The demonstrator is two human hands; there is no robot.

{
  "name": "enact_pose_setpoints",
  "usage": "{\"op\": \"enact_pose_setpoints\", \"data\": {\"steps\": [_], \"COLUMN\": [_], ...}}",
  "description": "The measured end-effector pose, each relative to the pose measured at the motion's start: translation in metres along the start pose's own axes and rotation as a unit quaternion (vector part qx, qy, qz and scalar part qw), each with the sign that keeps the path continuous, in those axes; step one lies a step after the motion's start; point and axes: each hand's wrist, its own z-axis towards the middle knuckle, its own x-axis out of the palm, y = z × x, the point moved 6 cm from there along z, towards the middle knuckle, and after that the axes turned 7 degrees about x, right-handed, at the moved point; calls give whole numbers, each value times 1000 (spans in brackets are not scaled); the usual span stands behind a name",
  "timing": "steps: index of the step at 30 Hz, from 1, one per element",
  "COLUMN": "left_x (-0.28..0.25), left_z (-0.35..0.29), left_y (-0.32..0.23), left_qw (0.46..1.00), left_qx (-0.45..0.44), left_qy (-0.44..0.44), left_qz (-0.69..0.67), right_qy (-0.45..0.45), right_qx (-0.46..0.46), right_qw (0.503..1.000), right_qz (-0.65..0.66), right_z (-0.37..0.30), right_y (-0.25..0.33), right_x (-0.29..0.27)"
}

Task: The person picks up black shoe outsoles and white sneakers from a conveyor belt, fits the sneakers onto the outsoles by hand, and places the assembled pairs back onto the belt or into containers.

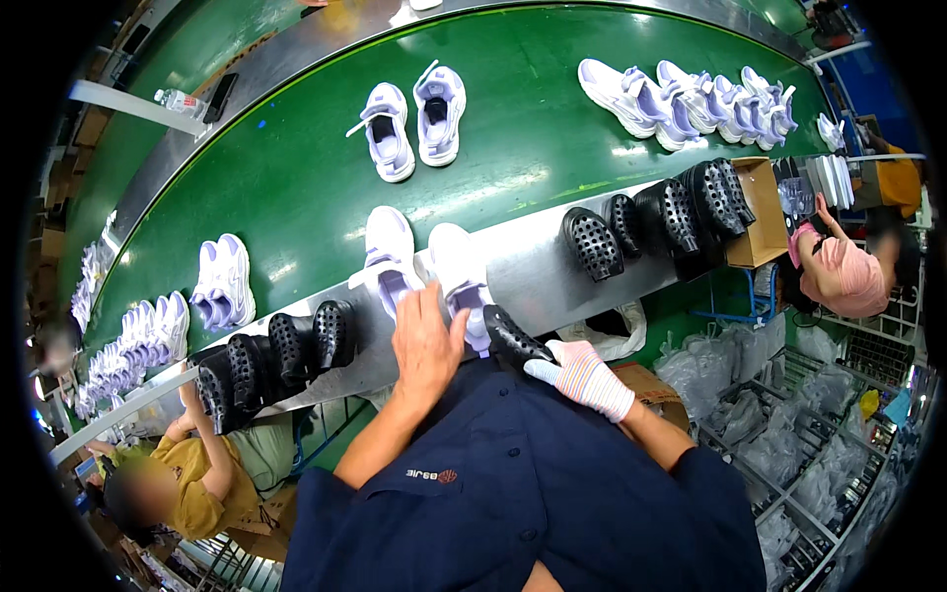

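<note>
Right in front of me, a pair of white-and-lilac sneakers lies on the metal ledge, toes pointing away: the left sneaker [388,237] and the right sneaker [454,255]. My left hand [426,340], bare, reaches to their openings with the thumb spread from the fingers. It touches the collar area between the two, and the fingertips are partly hidden. My right hand [592,380] wears a striped knit glove and is closed on a black shoe tree [515,338], a foot-shaped plastic form with holes. That form sits beside the right sneaker's heel.
Black shoe trees [592,245] line the ledge [528,257] on both sides. A green conveyor belt [518,109] carries another sneaker pair [387,133] and a row of sneakers [617,99]. Co-workers sit at left [182,483] and right [843,271]. A cardboard box [758,212] stands rightward.
</note>
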Motion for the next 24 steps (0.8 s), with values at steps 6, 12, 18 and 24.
{"op": "enact_pose_setpoints", "data": {"steps": [6,12,18,24], "left_x": [78,119,104,144], "left_z": [26,39,12,-2], "left_y": [43,18,36,39], "left_qw": [981,965,974,961], "left_qx": [84,125,-40,-185], "left_qy": [143,176,157,132], "left_qz": [-97,-150,-157,-157], "right_qy": [28,-125,-327,-233], "right_qx": [76,80,-28,80], "right_qw": [981,957,927,954], "right_qz": [-179,-248,-179,-170], "right_z": [48,108,79,137], "right_y": [35,42,10,-17], "right_x": [3,23,1,20]}}
